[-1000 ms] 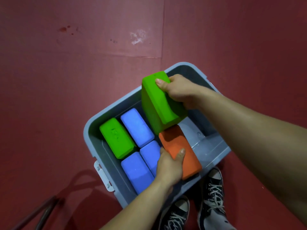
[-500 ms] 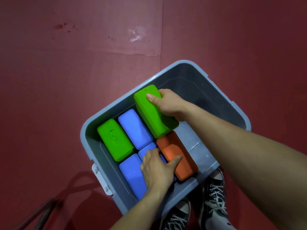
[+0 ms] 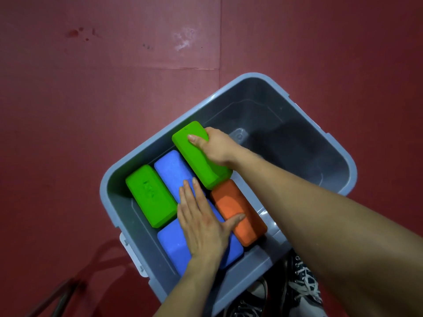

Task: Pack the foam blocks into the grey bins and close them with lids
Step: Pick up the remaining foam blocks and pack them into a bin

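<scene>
Right hand [image 3: 216, 148] grips a green block [image 3: 199, 161]; left hand [image 3: 202, 225] lies flat on blue blocks [image 3: 172, 170]. Set crooked, it could jam.

Probably a gym or exercise room: the floor [image 3: 103, 99] is red matting laid in panels (a seam [image 3: 220, 42] runs between them, near a pale scuff [image 3: 183, 38]), and foam blocks [image 3: 151, 195] sit in a grey bin [image 3: 255, 76].

Inside the grey bin [image 3: 297, 145]: two green blocks [image 3: 151, 195] [image 3: 199, 159], one orange block [image 3: 238, 211], seemingly three blue blocks [image 3: 171, 170] [image 3: 174, 245] [image 3: 233, 248]; the left hand [image 3: 203, 227] hides a seam.
</scene>
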### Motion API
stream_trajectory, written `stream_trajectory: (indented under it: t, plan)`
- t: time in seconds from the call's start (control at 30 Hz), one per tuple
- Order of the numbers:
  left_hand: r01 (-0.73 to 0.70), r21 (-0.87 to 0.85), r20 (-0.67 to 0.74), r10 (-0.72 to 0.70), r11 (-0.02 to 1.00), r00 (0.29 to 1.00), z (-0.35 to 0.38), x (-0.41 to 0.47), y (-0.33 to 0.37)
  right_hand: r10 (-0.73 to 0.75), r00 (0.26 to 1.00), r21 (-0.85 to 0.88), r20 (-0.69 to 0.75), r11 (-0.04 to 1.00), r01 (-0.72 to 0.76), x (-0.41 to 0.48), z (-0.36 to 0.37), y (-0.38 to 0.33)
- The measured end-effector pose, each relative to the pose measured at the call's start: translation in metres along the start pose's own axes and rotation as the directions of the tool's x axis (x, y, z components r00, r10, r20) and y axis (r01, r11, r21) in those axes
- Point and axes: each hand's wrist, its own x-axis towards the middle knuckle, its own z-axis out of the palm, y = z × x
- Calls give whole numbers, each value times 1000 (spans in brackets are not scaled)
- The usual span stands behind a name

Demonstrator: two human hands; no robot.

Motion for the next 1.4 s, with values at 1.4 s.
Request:
stream_trajectory:
  t: [1.4]
  plan:
    - [-352,-108,182,366,930,912,-114,-37,39,301,922,-251,-243,899,-359,-291,-82,33]
